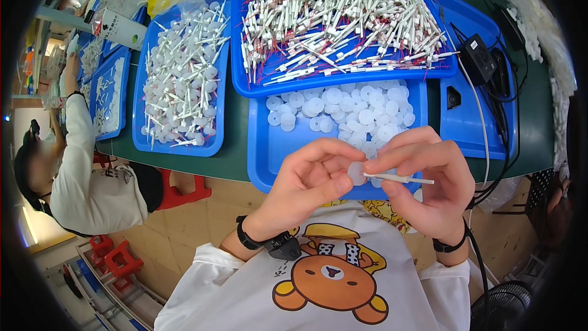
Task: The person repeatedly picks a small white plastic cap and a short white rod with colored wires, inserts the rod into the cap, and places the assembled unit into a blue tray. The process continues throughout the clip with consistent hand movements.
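Delicately pinching a round, translucent disc (356,173) in left grip (300,190), a slim white stick (397,178) in right grip (442,195).

White stick (394,178), frosted-white disc (355,173)

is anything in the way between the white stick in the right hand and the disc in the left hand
Nothing visible is. The left hand holds the disc, and the right hand holds the white stick with one end right at it; whether they touch is unclear.
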{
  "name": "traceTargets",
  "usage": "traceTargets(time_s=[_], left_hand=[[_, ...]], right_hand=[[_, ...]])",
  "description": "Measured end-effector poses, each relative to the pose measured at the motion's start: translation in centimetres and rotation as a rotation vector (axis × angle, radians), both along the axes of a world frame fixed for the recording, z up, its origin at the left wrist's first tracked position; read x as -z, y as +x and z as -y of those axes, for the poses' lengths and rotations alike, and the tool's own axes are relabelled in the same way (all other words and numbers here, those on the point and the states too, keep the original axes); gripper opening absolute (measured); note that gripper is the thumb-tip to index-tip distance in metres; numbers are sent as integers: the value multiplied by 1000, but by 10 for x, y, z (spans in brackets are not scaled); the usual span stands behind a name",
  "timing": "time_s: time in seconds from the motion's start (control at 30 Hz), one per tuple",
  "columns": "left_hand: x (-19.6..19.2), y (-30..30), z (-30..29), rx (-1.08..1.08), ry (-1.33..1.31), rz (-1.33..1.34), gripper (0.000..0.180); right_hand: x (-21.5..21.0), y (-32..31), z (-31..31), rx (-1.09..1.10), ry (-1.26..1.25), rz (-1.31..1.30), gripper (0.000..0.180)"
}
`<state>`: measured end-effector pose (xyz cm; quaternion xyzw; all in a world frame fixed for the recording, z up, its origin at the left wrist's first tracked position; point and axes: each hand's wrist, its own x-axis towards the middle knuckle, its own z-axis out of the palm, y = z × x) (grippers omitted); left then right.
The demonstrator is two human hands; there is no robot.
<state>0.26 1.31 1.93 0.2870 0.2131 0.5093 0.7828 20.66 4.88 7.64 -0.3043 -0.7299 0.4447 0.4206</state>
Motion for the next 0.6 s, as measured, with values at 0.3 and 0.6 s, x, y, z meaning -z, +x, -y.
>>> traceTargets(time_s=[0.3,0.6], left_hand=[[5,2,0,17,31,50,32],[10,6,4,-102,147,-1,28]], right_hand=[[4,3,1,76,11,-49,28],[5,0,6,83,9,-103,26]])
